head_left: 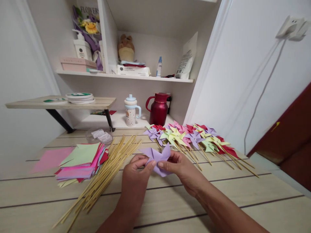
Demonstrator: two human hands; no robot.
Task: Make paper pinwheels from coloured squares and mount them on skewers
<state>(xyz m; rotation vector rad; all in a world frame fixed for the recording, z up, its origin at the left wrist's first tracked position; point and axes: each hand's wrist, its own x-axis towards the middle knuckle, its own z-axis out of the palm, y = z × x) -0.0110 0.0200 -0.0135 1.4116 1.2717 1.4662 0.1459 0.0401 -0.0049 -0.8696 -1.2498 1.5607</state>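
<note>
Both hands are closed on a folded purple paper [159,157], held just above the near middle of the bench [218,191]. The left hand [136,174] and right hand [181,170] pinch it from either side with fingertips meeting at its centre, probably to keep the turned-in flaps from springing open. Just left lies a loose bundle of wooden sticks [107,176], fanned toward the near edge, and beyond it a stack of coloured paper squares [81,161]. To the far right, finished pinwheels [194,137] lie in a row near the wall. Bare bench stays open near and right of the hands
</note>
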